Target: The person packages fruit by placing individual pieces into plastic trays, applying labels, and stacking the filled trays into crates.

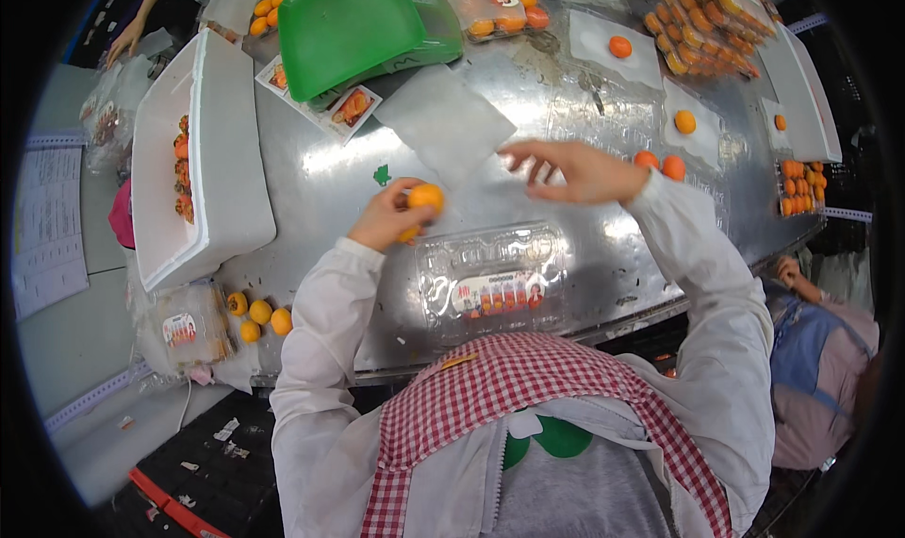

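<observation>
My left hand [385, 216] grips an orange persimmon [426, 196], and part of a second orange fruit [408, 234] shows below it, under the fingers. My right hand [576, 170] is slightly blurred, holds nothing visible and has its fingers apart. It hovers near the right corner of a thin white sheet [452, 117] on the metal table. Nearest my body lies a clear plastic clamshell pack [435, 294] with a printed label [498, 294]; no fruit is visible in it. A small green scrap [382, 176] lies beyond my left hand.
At left stands a white foam box [237, 149] with persimmons [182, 170]; loose ones [260, 312] lie nearer. A green tray [353, 32], filled packs [700, 25] and liners with single fruits [620, 47] occupy the far side. Another person's hand [126, 41] reaches in upper left; a person [813, 368] is at right.
</observation>
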Available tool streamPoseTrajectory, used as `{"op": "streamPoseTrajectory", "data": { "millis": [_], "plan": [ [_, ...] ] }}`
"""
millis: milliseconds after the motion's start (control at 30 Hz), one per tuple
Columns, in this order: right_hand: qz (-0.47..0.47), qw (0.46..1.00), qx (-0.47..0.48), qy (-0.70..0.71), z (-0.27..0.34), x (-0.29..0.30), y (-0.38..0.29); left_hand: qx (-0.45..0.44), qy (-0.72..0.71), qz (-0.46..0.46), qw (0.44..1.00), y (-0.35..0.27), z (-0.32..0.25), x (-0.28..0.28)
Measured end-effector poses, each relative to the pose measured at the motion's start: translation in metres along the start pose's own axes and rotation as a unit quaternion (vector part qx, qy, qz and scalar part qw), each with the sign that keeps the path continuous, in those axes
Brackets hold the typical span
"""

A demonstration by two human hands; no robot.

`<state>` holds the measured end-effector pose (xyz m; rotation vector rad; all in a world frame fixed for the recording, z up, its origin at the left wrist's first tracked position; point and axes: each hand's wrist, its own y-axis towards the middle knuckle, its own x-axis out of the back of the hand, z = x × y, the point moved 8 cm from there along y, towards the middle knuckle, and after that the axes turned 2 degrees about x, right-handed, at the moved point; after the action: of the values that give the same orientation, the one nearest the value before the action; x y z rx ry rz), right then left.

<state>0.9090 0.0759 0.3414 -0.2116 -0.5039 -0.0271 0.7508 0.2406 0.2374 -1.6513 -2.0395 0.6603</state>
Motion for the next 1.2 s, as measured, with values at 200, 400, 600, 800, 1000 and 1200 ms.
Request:
{"op": "streamPoseTrajectory", "data": {
  "millis": [200,400,600,800,1000,1200],
  "plan": [
    [0.007,0.967,0.011,-0.253,-0.034,-0.101,-0.105,-0.074,-0.471,-0.056,0.877,-0.089,0.076,0.063],
    [-0.002,0.961,0.069,-0.269,-0.005,-0.127,-0.083,0.006,-0.325,-0.245,0.913,-0.139,0.147,0.068],
    [0.029,0.953,0.106,-0.283,-0.006,-0.146,-0.051,-0.124,0.321,-0.463,0.816,-0.113,0.089,0.08],
    [0.055,0.948,0.111,-0.292,0.012,-0.162,-0.053,-0.142,0.494,-0.503,0.695,-0.142,0.04,0.035],
    [0.083,0.935,0.11,-0.327,0.014,-0.176,-0.061,-0.219,0.278,-0.4,0.845,-0.144,0.083,0.03],
    [0.026,0.986,0.135,-0.096,0.007,-0.145,-0.047,-0.206,-0.003,-0.19,0.96,-0.126,0.068,0.022]
  ]
}}
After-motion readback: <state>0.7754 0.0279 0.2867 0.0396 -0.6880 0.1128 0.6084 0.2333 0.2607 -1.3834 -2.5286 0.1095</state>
